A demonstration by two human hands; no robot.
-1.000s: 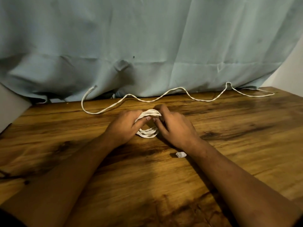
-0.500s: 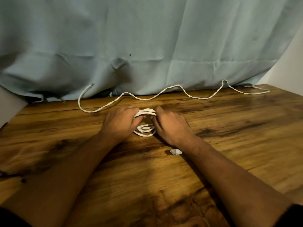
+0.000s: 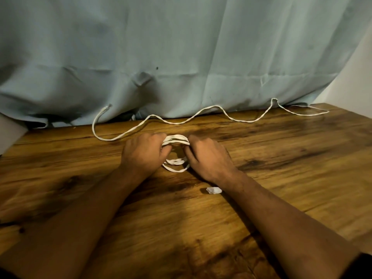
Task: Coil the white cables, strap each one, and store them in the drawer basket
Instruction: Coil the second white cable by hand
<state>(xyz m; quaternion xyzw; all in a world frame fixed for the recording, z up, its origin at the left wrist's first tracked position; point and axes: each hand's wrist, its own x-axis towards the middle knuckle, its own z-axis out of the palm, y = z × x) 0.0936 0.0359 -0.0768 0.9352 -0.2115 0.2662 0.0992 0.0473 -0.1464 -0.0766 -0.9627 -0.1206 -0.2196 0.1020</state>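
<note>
Centre of frame: left hand (image 3: 144, 156) and right hand (image 3: 207, 158) gripped opposite sides of the coiled cable (image 3: 177, 138), fingers curled round its loops, on the table (image 3: 291, 158). Light and limp, the coil would likely spring apart; hold across all loops together.

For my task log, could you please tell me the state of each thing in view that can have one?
Coiled white cable: wound in loops, held from both sides.
Loose white cable: uncoiled, lying wavy along the table's far edge.
Left hand: grips the coil's left side.
Right hand: grips the coil's right side.
Small white piece: lying loose beside the right forearm.
</note>
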